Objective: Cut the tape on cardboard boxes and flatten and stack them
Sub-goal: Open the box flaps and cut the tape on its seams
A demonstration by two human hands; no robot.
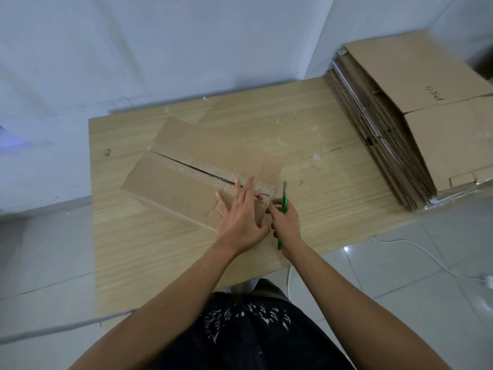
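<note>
A brown cardboard box (181, 166) lies on the wooden table (160, 263), its top seam taped and slit open along most of its length. My left hand (244, 217) presses flat on the box's near right corner, fingers spread. My right hand (285, 222) sits just right of that corner, closed around a green utility knife (283, 206) whose blade points away from me past the box's edge. A tall stack of flattened boxes (400, 124) rests at the table's far right.
White walls stand close behind the table. A grey tiled floor surrounds it, with a white cable (416, 249) running along the floor at the right. Small scraps of tape dot the tabletop.
</note>
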